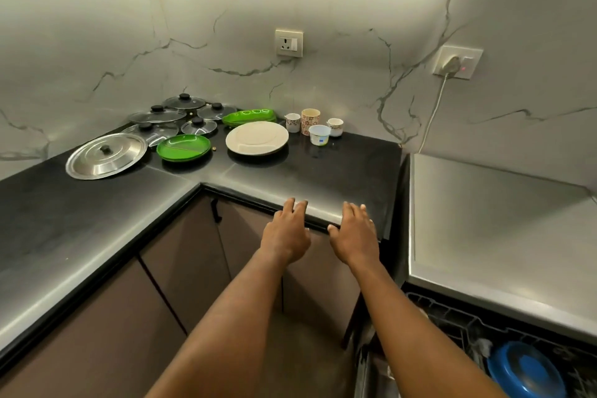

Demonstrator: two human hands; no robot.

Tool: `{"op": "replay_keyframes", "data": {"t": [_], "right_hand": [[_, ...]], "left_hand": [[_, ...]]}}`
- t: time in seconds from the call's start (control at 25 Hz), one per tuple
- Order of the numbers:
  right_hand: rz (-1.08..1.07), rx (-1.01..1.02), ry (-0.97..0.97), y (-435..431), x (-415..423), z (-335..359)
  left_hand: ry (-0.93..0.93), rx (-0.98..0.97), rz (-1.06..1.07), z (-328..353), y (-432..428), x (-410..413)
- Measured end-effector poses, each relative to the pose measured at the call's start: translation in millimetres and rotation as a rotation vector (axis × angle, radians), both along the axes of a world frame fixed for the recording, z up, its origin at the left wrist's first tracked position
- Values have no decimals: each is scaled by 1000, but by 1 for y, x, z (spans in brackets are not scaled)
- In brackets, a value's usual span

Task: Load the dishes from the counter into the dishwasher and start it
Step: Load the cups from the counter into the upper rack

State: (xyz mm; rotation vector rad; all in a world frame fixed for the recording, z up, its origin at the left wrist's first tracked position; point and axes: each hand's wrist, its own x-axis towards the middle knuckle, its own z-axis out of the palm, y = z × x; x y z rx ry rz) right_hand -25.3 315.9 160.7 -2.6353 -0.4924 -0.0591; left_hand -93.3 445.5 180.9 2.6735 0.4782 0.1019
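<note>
My left hand and my right hand reach forward side by side over the front edge of the dark counter, fingers straight, holding nothing. Far back on the counter lie a white plate, a round green divided plate, a stack of green trays, several cups and a white tub. A steel lid and several glass lids lie at the left. The open dishwasher's rack shows at the lower right with a blue dish in it.
The counter is L-shaped, running along the left wall and the back wall. Brown cabinet doors stand below it. A steel surface lies above the dishwasher at the right. A white cable hangs from a wall socket.
</note>
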Motion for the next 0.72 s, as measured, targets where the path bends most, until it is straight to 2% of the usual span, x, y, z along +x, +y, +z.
{"op": "replay_keyframes", "data": {"t": [0.48, 0.72], "right_hand": [[49, -7, 21, 82, 140, 9], [-25, -40, 92, 131, 202, 7]], "left_hand": [[5, -33, 8, -3, 83, 140], [33, -90, -79, -13, 135, 219]]}}
